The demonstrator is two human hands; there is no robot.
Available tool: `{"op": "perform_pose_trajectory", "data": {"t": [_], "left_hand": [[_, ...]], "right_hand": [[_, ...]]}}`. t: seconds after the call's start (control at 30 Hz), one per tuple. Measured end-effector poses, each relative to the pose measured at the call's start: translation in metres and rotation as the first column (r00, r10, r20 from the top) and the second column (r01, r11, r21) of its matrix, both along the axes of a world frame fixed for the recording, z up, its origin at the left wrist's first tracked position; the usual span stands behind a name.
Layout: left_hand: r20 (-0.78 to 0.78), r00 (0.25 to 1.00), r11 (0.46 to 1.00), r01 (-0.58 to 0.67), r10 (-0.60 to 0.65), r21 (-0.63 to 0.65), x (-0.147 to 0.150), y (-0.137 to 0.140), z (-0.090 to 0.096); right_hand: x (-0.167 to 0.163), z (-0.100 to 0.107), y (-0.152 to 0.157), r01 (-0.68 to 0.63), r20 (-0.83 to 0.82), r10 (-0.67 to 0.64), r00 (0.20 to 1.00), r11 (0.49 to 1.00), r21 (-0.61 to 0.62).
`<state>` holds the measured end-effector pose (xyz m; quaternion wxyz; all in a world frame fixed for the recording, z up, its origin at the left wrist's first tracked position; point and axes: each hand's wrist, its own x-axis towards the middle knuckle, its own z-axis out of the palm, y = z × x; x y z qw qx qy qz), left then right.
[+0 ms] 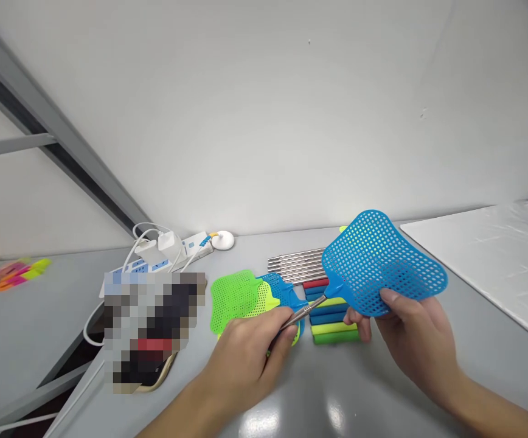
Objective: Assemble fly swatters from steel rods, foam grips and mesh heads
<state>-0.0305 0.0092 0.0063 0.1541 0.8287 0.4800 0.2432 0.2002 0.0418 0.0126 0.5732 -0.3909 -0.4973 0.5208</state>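
Observation:
A blue fly swatter (376, 258) is held up between my two hands, its perforated head tilted at the right. My left hand (255, 353) wraps round its metal rod and handle. With thumb on top and fingers behind, my right hand (416, 340) grips the lower right edge of the head. Beyond my left hand lie a green swatter head (234, 298), a yellow swatter head (267, 299) and blue ones partly hidden. Several metal rods (294, 267) lie side by side on the table behind. Coloured handle grips (334, 328) in red, blue, yellow and green line up below them.
A power strip (138, 267) with white plugs and cables sits at the back left, beside a white round device (222, 240). A phone (161, 377), mostly blurred out, lies at left. White wrapped board (496, 249) covers the right. Colourful strips (13, 274) lie far left.

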Motion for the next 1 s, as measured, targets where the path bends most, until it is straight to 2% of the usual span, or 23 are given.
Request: {"op": "perform_pose_trajectory", "data": {"t": [0.17,0.33,0.6,1.0], "left_hand": [[-0.009,1.000,1.000,-0.005,0.005,-0.019,0.000,0.001,0.001],[-0.012,1.000,1.000,0.002,-0.002,-0.004,0.001,0.000,0.000],[-0.014,1.000,0.997,-0.006,0.007,0.071,-0.001,0.001,-0.003],[-0.034,0.999,0.998,0.007,-0.005,0.067,-0.002,0.001,0.000]], "right_hand": [[0.003,-0.003,-0.002,-0.018,0.009,0.018,1.000,0.999,-0.043],[0.002,0.000,-0.001,-0.009,0.032,0.010,0.999,1.000,-0.024],[0.007,0.008,0.002,-0.094,0.195,0.087,0.977,0.995,0.027],[0.013,0.004,0.008,-0.218,-0.033,0.216,0.976,0.974,-0.057]]}}
